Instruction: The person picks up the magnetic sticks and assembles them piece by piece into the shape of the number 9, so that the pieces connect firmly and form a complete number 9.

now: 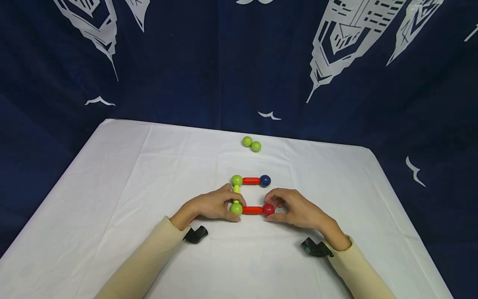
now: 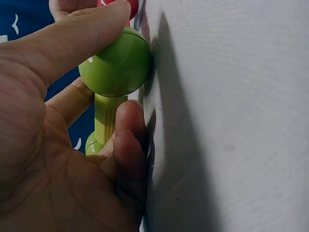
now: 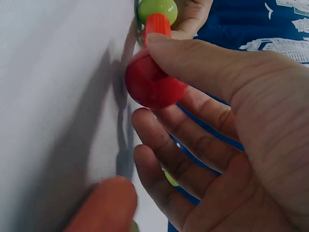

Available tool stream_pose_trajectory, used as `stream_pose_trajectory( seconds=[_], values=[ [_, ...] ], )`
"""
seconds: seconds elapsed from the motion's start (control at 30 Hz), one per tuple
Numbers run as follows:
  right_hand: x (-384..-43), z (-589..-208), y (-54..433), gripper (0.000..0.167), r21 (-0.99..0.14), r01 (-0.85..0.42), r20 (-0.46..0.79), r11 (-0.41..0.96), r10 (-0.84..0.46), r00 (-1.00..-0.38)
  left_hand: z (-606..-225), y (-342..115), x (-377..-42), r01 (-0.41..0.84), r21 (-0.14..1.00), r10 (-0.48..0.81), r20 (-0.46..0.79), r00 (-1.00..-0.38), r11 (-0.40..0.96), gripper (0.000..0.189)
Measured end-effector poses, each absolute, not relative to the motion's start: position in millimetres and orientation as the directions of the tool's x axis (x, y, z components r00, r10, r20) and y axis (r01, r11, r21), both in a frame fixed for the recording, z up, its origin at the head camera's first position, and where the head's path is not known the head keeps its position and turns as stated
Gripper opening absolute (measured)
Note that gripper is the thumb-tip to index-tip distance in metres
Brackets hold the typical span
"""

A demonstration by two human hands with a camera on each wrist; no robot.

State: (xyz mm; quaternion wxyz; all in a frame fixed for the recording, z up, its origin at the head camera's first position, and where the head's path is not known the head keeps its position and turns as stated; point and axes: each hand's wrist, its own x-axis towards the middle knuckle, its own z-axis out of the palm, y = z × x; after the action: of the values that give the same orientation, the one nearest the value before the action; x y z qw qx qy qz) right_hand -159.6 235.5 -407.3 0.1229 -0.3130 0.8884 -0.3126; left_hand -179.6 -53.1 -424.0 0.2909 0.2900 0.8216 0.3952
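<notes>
A frame of toy balls and rods lies on the white cloth in the head view. My left hand grips the near green ball, with the thumb in front and fingers around it and the yellow-green rod. That rod runs back to a far green ball. From the near green ball a red rod reaches right to a red ball. My right hand pinches this red ball between thumb and fingers; the right wrist view shows the thumb across its top.
Behind, another red rod joins the far green ball to a dark blue ball. Two loose green balls sit close together toward the table's back edge. A dark blue patterned cloth hangs beyond the table.
</notes>
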Motion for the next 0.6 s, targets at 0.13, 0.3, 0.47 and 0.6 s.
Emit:
stream_pose_trajectory(
  seconds=[0.13, 0.3, 0.47, 0.6],
  values=[
    [-160.2, -398.8, 246.5, 0.038, -0.633, -0.479, 0.002, 0.608, -0.618, -0.786, -423.9, -53.0, -179.2, 0.241, 0.817, 0.702, -0.254, -0.665, 0.524, 0.031],
    [-158.9, -391.8, 267.7, 0.031, -0.617, -0.483, 0.034, 0.621, -0.593, -0.805, -424.9, -53.2, -177.6, 0.231, 0.82, 0.699, -0.258, -0.667, 0.524, 0.031],
    [-155.4, -392.6, 287.1, 0.028, -0.56, -0.447, -0.049, 0.697, -0.566, -0.823, -424.7, -54.1, -177.0, 0.236, 0.817, 0.696, -0.255, -0.671, 0.526, 0.037],
    [-153.3, -393.1, 297.3, 0.03, -0.544, -0.398, -0.139, 0.739, -0.547, -0.826, -424.5, -54.8, -177.3, 0.243, 0.818, 0.7, -0.248, -0.669, 0.521, 0.044]
  ],
)
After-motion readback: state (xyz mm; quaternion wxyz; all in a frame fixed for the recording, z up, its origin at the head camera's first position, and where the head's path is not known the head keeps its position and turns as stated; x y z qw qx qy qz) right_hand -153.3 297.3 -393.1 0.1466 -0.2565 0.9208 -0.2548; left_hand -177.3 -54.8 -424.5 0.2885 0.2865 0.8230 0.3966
